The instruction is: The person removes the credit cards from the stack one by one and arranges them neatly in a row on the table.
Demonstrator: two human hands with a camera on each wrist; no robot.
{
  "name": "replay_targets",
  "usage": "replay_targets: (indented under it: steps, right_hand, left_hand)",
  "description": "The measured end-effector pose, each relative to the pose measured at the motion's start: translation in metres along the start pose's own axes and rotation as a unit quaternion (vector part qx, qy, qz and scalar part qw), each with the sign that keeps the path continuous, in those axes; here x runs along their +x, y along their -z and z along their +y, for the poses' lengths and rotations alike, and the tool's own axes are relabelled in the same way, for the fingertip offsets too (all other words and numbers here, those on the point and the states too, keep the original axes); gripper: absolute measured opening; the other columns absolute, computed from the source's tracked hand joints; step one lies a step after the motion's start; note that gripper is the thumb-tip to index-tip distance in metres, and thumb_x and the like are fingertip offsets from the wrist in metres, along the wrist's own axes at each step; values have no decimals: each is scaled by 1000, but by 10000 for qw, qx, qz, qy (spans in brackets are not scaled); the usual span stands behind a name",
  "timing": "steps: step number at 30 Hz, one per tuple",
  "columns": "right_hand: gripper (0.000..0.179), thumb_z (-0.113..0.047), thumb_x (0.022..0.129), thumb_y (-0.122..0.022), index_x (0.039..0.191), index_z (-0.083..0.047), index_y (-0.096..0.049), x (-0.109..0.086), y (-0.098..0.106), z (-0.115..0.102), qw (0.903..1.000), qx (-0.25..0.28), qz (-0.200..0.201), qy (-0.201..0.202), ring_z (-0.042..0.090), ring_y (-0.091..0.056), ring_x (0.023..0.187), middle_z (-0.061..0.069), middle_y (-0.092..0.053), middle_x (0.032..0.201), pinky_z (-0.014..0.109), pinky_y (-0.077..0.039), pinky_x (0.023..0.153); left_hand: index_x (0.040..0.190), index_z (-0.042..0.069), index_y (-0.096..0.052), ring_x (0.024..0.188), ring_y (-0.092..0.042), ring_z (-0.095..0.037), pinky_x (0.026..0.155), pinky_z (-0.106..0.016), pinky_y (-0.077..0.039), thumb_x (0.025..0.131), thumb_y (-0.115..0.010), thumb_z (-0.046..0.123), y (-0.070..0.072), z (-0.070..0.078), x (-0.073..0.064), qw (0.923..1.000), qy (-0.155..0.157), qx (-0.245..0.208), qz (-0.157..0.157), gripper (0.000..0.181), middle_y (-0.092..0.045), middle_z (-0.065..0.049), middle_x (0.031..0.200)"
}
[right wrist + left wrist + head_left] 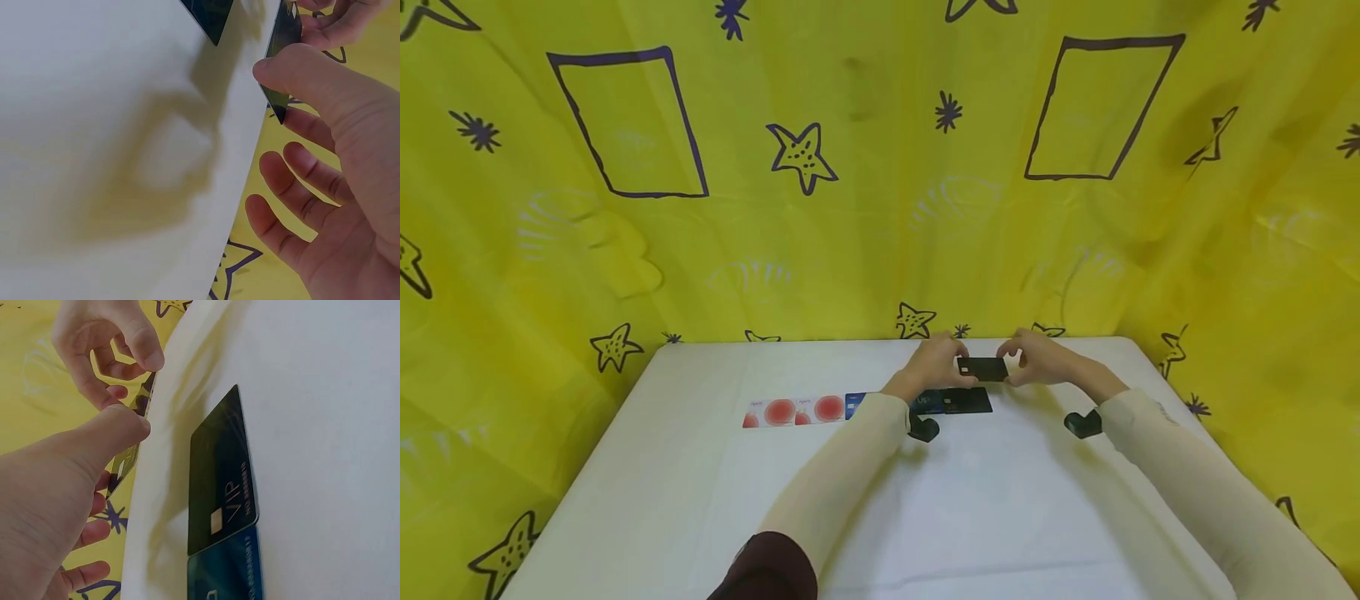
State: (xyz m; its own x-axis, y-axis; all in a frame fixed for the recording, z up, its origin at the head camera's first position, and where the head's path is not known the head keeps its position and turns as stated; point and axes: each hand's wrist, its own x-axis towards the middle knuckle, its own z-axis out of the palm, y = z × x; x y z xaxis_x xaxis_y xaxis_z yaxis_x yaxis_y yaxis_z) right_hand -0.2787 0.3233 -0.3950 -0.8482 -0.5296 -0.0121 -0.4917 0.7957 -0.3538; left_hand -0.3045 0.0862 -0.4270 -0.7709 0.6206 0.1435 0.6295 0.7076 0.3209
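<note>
Between my two hands a black bank card (983, 369) is held up over the far part of the table, its chip toward the left end. My left hand (932, 364) pinches its left end, and my right hand (1043, 360) pinches the right end between thumb and finger. In both wrist views the held card is seen nearly edge-on. Just below, a black VIP card (967, 401) lies flat on the table at the right end of a row. In the left wrist view, a dark blue card (226, 569) adjoins this VIP card.
Along the row to the left lie a blue card (853, 403) and two white cards with red circles, one a white-and-red card (769, 412). My left forearm covers part of the row. A yellow patterned curtain (865, 250) hangs behind the white table (685, 467).
</note>
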Motion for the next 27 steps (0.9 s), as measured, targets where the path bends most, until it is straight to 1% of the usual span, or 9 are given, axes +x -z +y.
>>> replay_targets:
  steps: [5, 8, 13, 17, 21, 27]
  right_hand:
    - [39, -15, 81, -83, 117, -2, -73, -5, 0, 3, 10000, 75, -62, -16, 21, -63, 83, 19, -63, 108, 36, -54, 73]
    - [40, -15, 82, -84, 118, -2, -73, -9, 0, 4, 9999, 96, -95, -49, 21, -64, 83, 18, -63, 108, 36, -55, 74]
    - [40, -14, 81, -84, 117, 0, -73, -16, 1, 9, 9997, 199, -103, -27, 22, -66, 84, 16, -66, 107, 38, -56, 75]
    - [41, -14, 81, -83, 117, 1, -73, -23, 2, 13, 9997, 237, -98, -6, 21, -66, 84, 14, -68, 108, 38, -56, 77]
    - [42, -14, 81, -83, 118, 2, -72, -29, 3, 13, 9995, 261, -140, -83, 22, -66, 85, 15, -66, 108, 38, -56, 77]
    - [43, -12, 80, -83, 119, 3, -71, -38, 3, 14, 9993, 337, -153, -99, 23, -66, 87, 17, -65, 112, 38, -55, 77]
  left_hand:
    - [116, 15, -78, 107, -58, -14, 96, -36, -47, 84, -82, 47, -4, 6, 0, 9999, 82, 147, -8, 46, -68, 2, 111]
    - [117, 16, -77, 107, -58, -14, 96, -38, -47, 84, -81, 49, -6, 10, 0, 9997, 102, 242, 15, 46, -68, 3, 111]
    - [118, 18, -77, 106, -57, -14, 91, -35, -47, 84, -81, 52, -10, 18, 1, 9994, 161, 306, 22, 49, -65, 2, 110]
    - [119, 18, -77, 113, -56, -15, 94, -34, -46, 84, -80, 54, -17, 22, 3, 9994, 243, 240, -31, 50, -65, 1, 117]
    - [118, 18, -77, 116, -54, -16, 97, -35, -45, 83, -79, 55, -22, 26, 3, 9996, 214, 156, -10, 50, -64, 0, 121]
    - [116, 20, -77, 109, -54, -15, 91, -34, -45, 83, -79, 57, -30, 32, 3, 9994, 119, 323, 61, 49, -64, 3, 115]
